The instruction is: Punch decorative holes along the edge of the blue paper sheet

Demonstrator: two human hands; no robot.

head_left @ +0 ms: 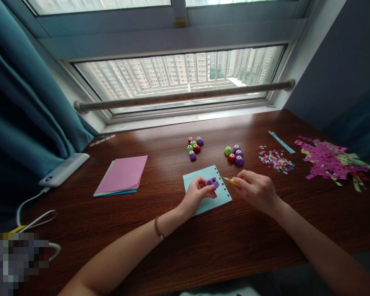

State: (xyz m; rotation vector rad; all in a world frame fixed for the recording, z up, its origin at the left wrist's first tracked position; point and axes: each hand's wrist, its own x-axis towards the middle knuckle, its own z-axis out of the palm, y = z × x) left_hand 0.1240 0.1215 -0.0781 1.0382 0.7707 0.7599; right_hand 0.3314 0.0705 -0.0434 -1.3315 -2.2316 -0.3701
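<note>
My left hand [199,192] pinches a purple paper punch [213,183] between thumb and fingers, over a light blue sheet of paper [193,177]. Small dark punched shapes [222,184] run in a row along the sheet's right side. In my closed right hand [256,190] is a small tool with a yellow handle [233,181] and a thin metal tip. That tip points left toward the punch, a short gap from it; the tool's exact kind is unclear. Behind the sheet stand two groups of red, green and purple punches, one left [194,148] and one right [235,155].
Pink and other coloured sheets [123,174] lie stacked at left, near a white power bank [64,169] with a cable. At right are confetti [276,160], a punched blue strip [282,142] and a heap of pink and pale strips [325,158]. A window with a rail [185,97] is behind.
</note>
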